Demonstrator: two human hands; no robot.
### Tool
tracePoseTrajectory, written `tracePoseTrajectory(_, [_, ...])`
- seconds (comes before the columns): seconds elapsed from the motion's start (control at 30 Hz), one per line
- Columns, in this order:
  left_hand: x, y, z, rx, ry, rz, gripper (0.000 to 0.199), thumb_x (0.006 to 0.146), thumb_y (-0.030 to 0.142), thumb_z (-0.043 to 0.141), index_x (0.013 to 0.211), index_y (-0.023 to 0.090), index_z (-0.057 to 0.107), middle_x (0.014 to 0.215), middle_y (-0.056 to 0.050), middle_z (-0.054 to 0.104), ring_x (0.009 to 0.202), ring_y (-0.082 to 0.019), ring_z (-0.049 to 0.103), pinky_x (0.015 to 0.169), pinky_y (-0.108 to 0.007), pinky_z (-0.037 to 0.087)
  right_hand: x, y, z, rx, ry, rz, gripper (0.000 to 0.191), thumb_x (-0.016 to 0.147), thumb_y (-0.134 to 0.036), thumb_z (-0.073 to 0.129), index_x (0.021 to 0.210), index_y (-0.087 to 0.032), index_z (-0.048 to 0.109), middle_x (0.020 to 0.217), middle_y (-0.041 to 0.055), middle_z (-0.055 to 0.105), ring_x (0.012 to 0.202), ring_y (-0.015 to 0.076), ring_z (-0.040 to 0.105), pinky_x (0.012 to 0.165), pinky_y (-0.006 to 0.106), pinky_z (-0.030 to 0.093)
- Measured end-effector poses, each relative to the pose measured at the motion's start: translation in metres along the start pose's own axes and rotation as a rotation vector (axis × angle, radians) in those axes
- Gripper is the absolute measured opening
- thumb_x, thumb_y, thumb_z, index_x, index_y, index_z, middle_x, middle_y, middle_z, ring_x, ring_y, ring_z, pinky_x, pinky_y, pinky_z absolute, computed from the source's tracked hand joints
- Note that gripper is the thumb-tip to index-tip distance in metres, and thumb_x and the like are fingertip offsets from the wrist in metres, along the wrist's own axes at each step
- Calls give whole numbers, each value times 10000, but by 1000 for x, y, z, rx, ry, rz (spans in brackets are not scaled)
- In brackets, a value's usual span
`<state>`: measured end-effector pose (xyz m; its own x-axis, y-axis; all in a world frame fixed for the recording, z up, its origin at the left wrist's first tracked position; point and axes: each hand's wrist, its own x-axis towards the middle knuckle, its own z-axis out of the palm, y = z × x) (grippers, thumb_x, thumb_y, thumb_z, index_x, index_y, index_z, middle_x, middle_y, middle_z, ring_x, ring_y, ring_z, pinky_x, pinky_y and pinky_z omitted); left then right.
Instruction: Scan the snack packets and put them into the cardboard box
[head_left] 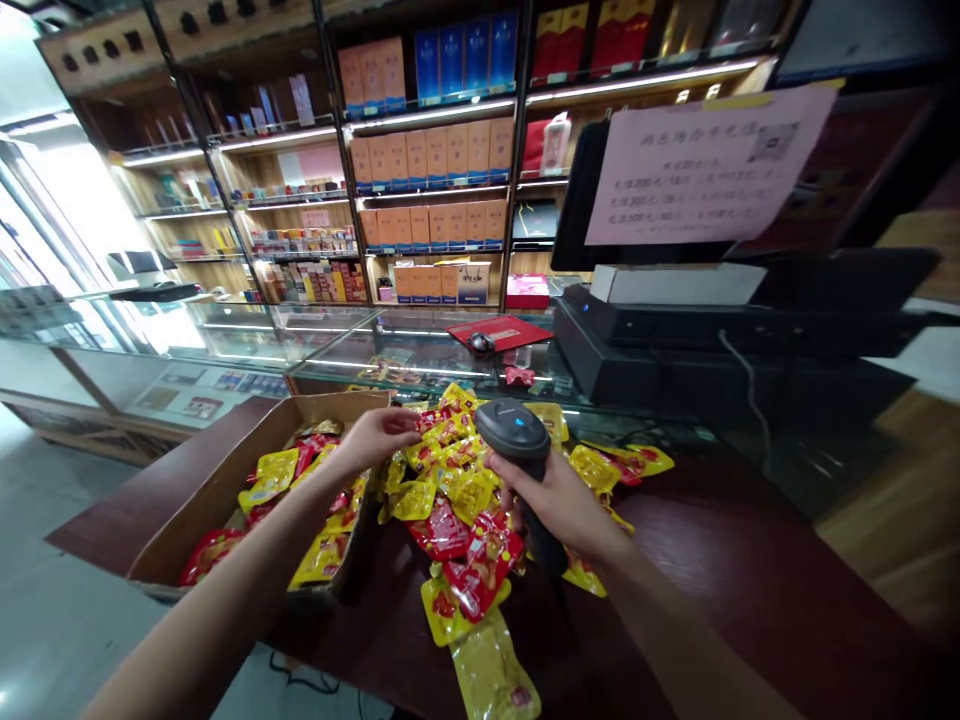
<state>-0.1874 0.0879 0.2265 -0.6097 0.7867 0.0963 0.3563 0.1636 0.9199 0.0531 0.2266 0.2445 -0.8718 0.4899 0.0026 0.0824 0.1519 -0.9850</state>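
Note:
My right hand (559, 500) is wrapped round the handle of a black barcode scanner (514, 430), whose head shows a small blue light. My left hand (382, 437) is beside the upper left of a heap of yellow and red snack packets (457, 470); its fingers are curled together, and whatever they hold is hidden. Below the scanner lie a red packet (484, 565) and a pale gold packet (493, 670). An open cardboard box (180, 500) with more packets stands to the left, under my left forearm.
The heap lies on a dark red table (697, 580). Behind it are a glass counter (337, 345), a mouse (480, 343) on a red mat (517, 330), and a black monitor (581, 205) with a paper sign (705, 170). Shelves of boxes line the wall.

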Motion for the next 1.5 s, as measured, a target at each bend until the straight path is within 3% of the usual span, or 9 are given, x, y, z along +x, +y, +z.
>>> tracePoseTrajectory(0.13, [9, -7, 50, 292, -224, 82, 446, 486, 277, 846, 924, 223, 776, 950, -71, 760, 868, -262, 684, 792, -319, 497, 1, 0, -1, 25, 9, 3, 344, 824, -522, 673, 892, -195, 593, 559, -25, 615, 393, 122, 563, 392, 225, 426])
tracePoseTrajectory(0.23, [15, -10, 66, 465, -306, 110, 397, 356, 174, 852, 737, 239, 767, 805, -43, 756, 744, -254, 667, 705, -297, 474, 1, 0, -1, 50, 0, 15, 319, 830, -501, 668, 888, -195, 598, 544, -30, 609, 379, 113, 550, 381, 212, 420])
tracePoseTrajectory(0.4, [32, -14, 61, 425, -320, 52, 379, 299, 201, 872, 646, 237, 725, 656, -2, 704, 635, -208, 621, 614, -260, 437, 3, 1, -3, 68, 13, 21, 316, 839, -493, 650, 886, -185, 596, 532, -35, 606, 362, 96, 533, 380, 195, 419])
tracePoseTrajectory(0.53, [50, -16, 58, 163, -262, 56, 387, 383, 282, 870, 734, 212, 723, 674, 7, 693, 678, -193, 618, 628, -246, 451, 5, 3, -5, 82, 32, 23, 330, 829, -503, 647, 887, -181, 597, 538, -39, 614, 362, 92, 533, 381, 189, 415])
tracePoseTrajectory(0.7, [65, -7, 70, -28, -148, 76, 428, 497, 299, 852, 886, 172, 724, 844, -30, 708, 752, -175, 631, 675, -247, 472, 8, 2, -7, 85, 52, 26, 331, 812, -513, 658, 830, -187, 601, 516, -46, 603, 351, 98, 522, 372, 205, 415])
tracePoseTrajectory(0.8, [67, -1, 73, -149, -118, 44, 505, 553, 315, 842, 1018, 175, 703, 844, -24, 707, 711, -154, 628, 656, -242, 472, 11, 3, -9, 82, 67, 29, 300, 816, -485, 664, 852, -197, 591, 521, -45, 607, 356, 107, 527, 365, 211, 418])
tracePoseTrajectory(0.93, [64, -2, 71, -297, -92, -26, 413, 587, 396, 835, 898, 144, 730, 792, -28, 718, 686, -151, 630, 659, -241, 474, 13, 7, -9, 69, 45, 31, 262, 834, -448, 654, 844, -203, 563, 510, -48, 595, 372, 109, 534, 378, 207, 430])
tracePoseTrajectory(1.17, [58, -15, 73, -323, 21, -30, 449, 611, 437, 829, 952, 152, 763, 790, -32, 740, 625, -144, 628, 594, -239, 466, 12, 14, 0, 27, 3, 29, 240, 848, -427, 654, 835, -213, 547, 505, -41, 585, 400, 119, 525, 413, 233, 435])
tracePoseTrajectory(1.5, [59, -18, 78, -281, -22, 70, 437, 582, 376, 840, 935, 134, 751, 861, -65, 767, 789, -216, 699, 770, -309, 521, 13, 15, 3, -39, 15, 31, 262, 871, -393, 622, 703, -215, 528, 462, -33, 554, 393, 113, 493, 411, 233, 404])
